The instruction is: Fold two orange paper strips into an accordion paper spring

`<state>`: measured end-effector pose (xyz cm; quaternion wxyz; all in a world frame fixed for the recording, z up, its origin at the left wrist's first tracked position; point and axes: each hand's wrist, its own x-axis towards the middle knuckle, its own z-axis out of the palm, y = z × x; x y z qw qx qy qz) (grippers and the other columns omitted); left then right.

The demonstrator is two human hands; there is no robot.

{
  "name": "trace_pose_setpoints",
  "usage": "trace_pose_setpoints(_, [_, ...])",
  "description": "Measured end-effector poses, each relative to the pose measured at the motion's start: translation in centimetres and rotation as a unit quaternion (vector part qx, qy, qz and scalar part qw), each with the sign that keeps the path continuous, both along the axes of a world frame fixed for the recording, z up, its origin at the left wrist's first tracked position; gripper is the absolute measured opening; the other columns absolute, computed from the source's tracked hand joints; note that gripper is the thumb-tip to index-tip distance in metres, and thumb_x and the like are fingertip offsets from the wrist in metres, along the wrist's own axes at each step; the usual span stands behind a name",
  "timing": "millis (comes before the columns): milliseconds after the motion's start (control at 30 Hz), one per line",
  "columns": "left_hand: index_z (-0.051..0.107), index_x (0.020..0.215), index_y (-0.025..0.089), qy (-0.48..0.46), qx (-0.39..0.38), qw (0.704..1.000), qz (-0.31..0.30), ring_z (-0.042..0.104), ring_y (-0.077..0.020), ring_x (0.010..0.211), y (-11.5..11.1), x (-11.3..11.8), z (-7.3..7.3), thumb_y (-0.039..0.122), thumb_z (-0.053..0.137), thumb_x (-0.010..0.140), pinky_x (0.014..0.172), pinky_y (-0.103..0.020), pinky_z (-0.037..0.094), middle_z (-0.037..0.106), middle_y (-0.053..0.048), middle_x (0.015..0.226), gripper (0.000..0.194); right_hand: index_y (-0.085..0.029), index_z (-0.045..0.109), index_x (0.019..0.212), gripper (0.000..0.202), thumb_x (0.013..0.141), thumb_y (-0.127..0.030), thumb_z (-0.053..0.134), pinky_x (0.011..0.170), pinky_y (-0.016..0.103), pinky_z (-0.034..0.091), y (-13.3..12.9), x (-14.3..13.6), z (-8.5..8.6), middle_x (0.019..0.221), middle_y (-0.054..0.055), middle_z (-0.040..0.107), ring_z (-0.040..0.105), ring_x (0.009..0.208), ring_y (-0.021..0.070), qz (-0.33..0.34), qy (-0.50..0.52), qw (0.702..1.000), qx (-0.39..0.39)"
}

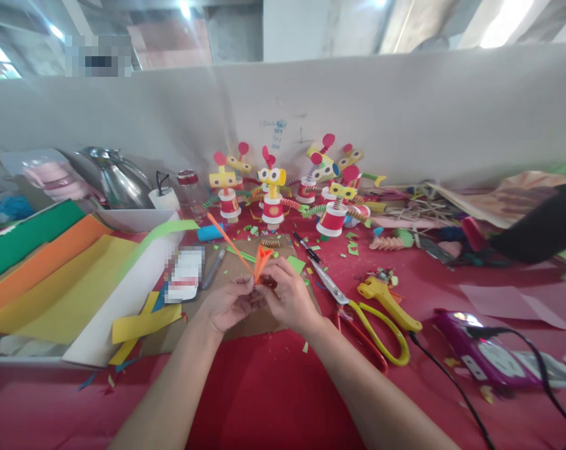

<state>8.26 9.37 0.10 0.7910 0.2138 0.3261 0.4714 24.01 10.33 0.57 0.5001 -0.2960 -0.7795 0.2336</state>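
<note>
Both hands meet over the brown cardboard (170,334) in the middle. My left hand (231,304) is closed, its thumb and fingers pinching the lower end of an orange paper strip (229,239). My right hand (287,294) is closed on the folded part of the same orange paper, which fans up between the fingertips. One long orange end sticks out toward the upper left. Just beyond the hands lie a brown folded paper spring (270,243) and a bright green paper scrap (296,264). The fingers partly hide the lower folds.
Several paper-cup figures (272,209) stand at the back against a grey partition (170,119). At right lie yellow-handled scissors (379,331), a yellow glue gun (388,303) with a black cord, and a purple device (484,350). A white box (118,312) of coloured paper sits left, beside a phone (184,274).
</note>
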Motion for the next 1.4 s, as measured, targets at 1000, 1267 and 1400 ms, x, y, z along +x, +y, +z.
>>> trace_pose_setpoints(1000, [0.065,0.063,0.016,0.004,-0.01,0.986,0.166,0.054,-0.0078,0.06,0.2,2.3,-0.5,0.014,0.08,0.058,0.06,-0.02,0.042,0.062,0.002,0.063,0.016,-0.021,0.067,0.08,0.009,0.081,-0.023,0.058,0.069,0.028,0.048,0.8,-1.2,-1.0,0.084,0.003,0.058,0.056,0.077,0.0162,0.015,0.128,0.98,-0.15])
trace_pose_setpoints(1267, [0.067,0.063,0.016,0.016,0.031,0.98,0.198,0.057,-0.0083,0.064,0.1,3.1,-0.5,0.019,0.082,0.056,0.066,-0.02,0.044,0.066,0.001,0.068,0.017,-0.02,0.067,0.07,0.021,0.084,-0.029,0.055,0.071,0.028,0.045,0.4,-1.3,-0.9,0.076,0.003,0.058,0.055,0.078,0.0176,-0.028,0.135,0.972,-0.19])
trace_pose_setpoints(1400, [0.067,0.064,0.015,0.055,0.03,0.978,0.197,0.057,-0.0089,0.064,0.0,3.2,-0.3,0.019,0.082,0.055,0.066,-0.021,0.044,0.066,0.0,0.068,0.018,-0.019,0.065,0.065,0.024,0.084,-0.03,0.054,0.064,0.027,0.043,0.7,-1.1,-1.0,0.069,0.002,0.055,0.053,0.068,0.016,-0.033,0.138,0.966,-0.217])
